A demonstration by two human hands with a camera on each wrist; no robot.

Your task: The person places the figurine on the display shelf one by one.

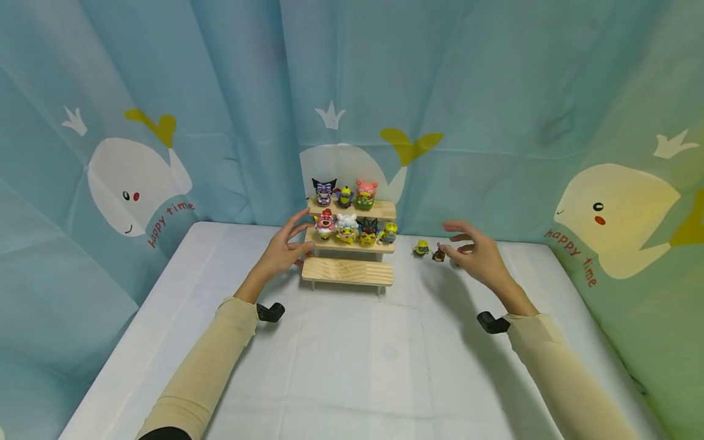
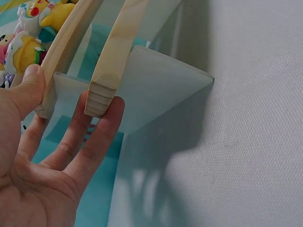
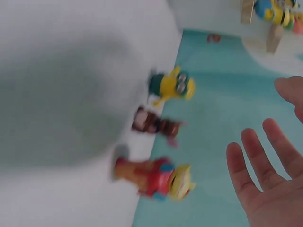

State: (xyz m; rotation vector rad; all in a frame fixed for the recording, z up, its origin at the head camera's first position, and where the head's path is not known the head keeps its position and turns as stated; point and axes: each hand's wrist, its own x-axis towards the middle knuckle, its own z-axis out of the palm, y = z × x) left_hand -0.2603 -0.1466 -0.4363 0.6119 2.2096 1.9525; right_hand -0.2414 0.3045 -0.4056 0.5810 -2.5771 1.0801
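At the left end of a wooden tiered stand (image 1: 348,271), my left hand (image 1: 280,252) has its fingers spread. In the left wrist view the thumb lies at the upper plank (image 2: 67,47), and fingertips touch the end of the lower plank (image 2: 106,80). My right hand (image 1: 477,256) hovers with spread fingers by small figurines on the right. In the right wrist view these are a yellow figurine with goggles (image 3: 173,86), a brown one (image 3: 154,124) and a red and yellow one (image 3: 158,179). Nothing is between the right fingers (image 3: 258,156).
The stand's top step holds a black and purple figurine (image 1: 324,192), a yellow and purple one (image 1: 344,197) and a pink one (image 1: 366,194). Several more, including a white and yellow one (image 1: 346,228), line the middle step. Behind the white-covered table (image 1: 363,366) hangs a blue whale-print curtain (image 1: 236,91).
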